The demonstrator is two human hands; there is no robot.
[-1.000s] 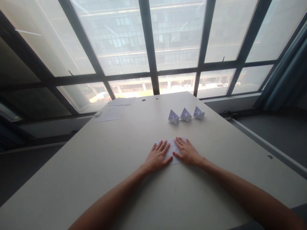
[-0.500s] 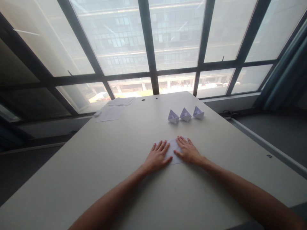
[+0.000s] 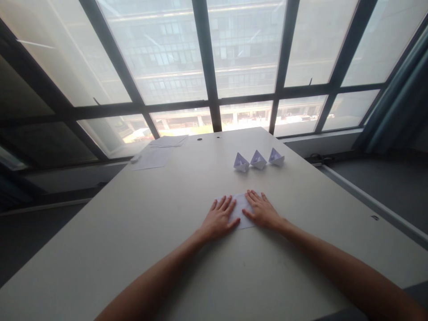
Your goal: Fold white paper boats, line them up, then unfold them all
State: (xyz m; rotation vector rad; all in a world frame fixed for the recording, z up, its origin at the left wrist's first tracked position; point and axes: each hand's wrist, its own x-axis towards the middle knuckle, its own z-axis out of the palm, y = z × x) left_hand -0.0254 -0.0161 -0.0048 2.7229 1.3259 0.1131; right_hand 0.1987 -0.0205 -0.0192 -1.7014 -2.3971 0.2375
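Note:
A white sheet of paper (image 3: 240, 210) lies flat on the pale table (image 3: 167, 240), mostly covered by my hands. My left hand (image 3: 219, 218) rests palm down on its left half, fingers stretched out and apart. My right hand (image 3: 262, 210) presses flat on its right half, fingers also spread. Beyond the hands stand three small folded paper boats (image 3: 258, 160) in a row.
Loose white sheets (image 3: 157, 154) lie at the table's far left corner, near the window. Two small dark dots (image 3: 199, 139) sit at the far edge. A large window with dark frames (image 3: 207, 67) fills the background; a curtain (image 3: 397, 102) hangs at right.

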